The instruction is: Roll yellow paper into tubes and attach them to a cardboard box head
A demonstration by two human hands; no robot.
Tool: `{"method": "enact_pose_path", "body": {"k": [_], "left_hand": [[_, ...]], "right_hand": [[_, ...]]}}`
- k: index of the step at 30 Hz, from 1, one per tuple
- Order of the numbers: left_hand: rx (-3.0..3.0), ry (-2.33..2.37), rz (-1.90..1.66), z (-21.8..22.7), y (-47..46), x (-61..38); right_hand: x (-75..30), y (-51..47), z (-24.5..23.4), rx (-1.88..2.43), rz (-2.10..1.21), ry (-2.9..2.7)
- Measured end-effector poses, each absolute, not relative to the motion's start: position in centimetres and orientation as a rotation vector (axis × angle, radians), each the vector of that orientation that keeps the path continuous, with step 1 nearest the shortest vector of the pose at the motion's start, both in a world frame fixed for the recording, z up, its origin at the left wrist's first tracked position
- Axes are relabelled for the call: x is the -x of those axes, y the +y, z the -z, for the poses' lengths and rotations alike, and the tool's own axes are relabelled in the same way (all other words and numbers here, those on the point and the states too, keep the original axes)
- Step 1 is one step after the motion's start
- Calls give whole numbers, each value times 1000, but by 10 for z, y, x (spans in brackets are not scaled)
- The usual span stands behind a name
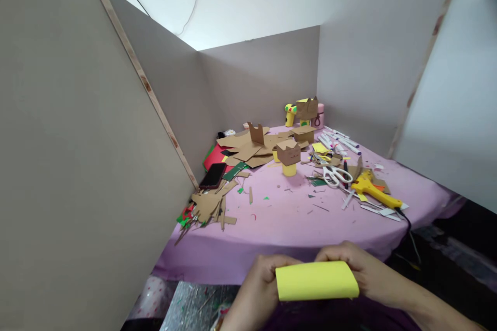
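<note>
A yellow sheet of paper or thin card [316, 282], bent round with a curved right edge, is held low in front of the table's near edge. My left hand [262, 284] is closed on its left end. At the far right end my right hand [351, 263] grips it, fingers curled behind the sheet. The fingertips of both hands are partly hidden by the yellow paper. Beyond them on the table stands a small figure with a cardboard cat head [288, 153] and a yellow tube body [289, 170].
A pink cloth covers the table [279, 222]. Right: yellow glue gun [375, 191], white scissors [337, 175], markers [332, 142]. Left: phone [213, 175], cardboard scraps [207, 206]. Behind: cardboard sheets [243, 147], a yellow mushroom-like figure [289, 115], another cat-eared figure [306, 109]. Grey panels [260, 77] enclose the table.
</note>
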State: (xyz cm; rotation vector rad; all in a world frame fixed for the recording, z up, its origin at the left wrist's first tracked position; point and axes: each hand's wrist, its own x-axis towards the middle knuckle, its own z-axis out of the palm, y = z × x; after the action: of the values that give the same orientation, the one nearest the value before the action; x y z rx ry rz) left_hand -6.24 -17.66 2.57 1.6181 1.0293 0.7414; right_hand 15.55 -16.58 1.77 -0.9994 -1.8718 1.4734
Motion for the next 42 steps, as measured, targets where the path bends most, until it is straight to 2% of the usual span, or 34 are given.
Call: {"method": "enact_pose_path", "body": {"k": [11, 16, 23, 28, 31, 33, 38, 42], "left_hand": [[-1409, 963, -881, -30, -86, 62], [-1394, 988, -860, -39, -45, 69], [-1526, 871, -694, -59, -6, 78], [-1488, 854, -678, -64, 9, 87], [-1451, 872, -674, -65, 13, 89], [-1453, 873, -654, -68, 14, 89], [-1313, 911, -608, -72, 16, 88], [-1338, 910, -575, -72, 16, 88]], "right_hand": [[-150, -77, -34, 1016, -1192, -1976], [-145, -42, -43, 1033, -1003, -2172], [-140, -15, -64, 1020, -977, -2287], [-134, -2, -54, 1147, -517, -2579], [-133, 2, -50, 1074, -288, -2668], [-133, 3, -47, 1028, -349, -2605], [-133, 1, -25, 987, -983, -2212], [-135, -2, -3, 970, -940, -2065]]}}
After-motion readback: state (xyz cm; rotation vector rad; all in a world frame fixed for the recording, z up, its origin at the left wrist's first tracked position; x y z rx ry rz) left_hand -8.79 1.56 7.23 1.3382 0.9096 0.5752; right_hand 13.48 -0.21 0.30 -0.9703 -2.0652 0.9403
